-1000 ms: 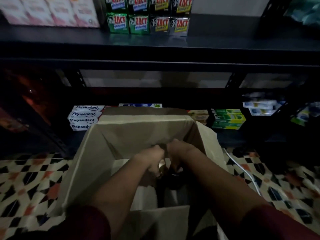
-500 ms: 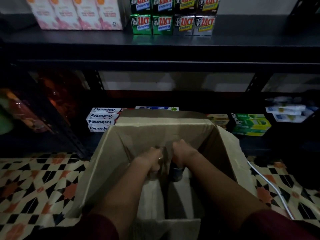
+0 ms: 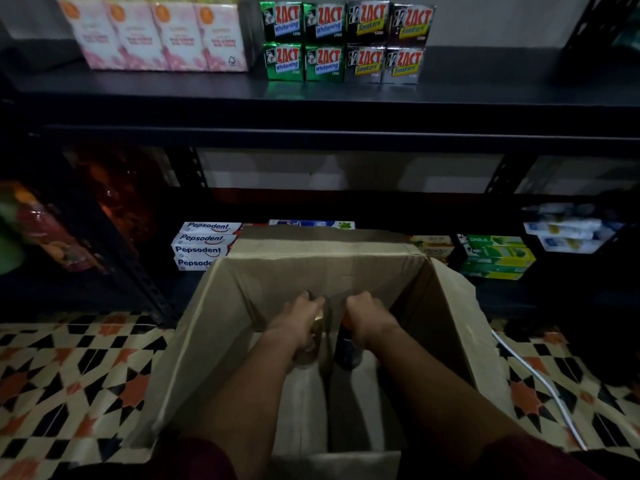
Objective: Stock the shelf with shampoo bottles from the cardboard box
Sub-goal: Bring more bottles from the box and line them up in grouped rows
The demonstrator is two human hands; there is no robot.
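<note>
Your left hand is down inside the cardboard box, fingers curled tight around the top of a pale, gold-toned bottle. Your right hand sits just beside it, also closed in a fist grip, on the top of a dark bottle with an orange-red bit showing at the neck. Both bottles hang upright below your fists, near each other, inside the box; can't tell if their bases touch the box floor. Box sits open on the patterned tile floor, right in front of the dark shelf unit. Lower shelf behind the box holds Pepsodent cartons on the left and green cartons on the right. Upper shelf holds Zact boxes and pink boxes. White cable runs along the floor right of the box.
</note>
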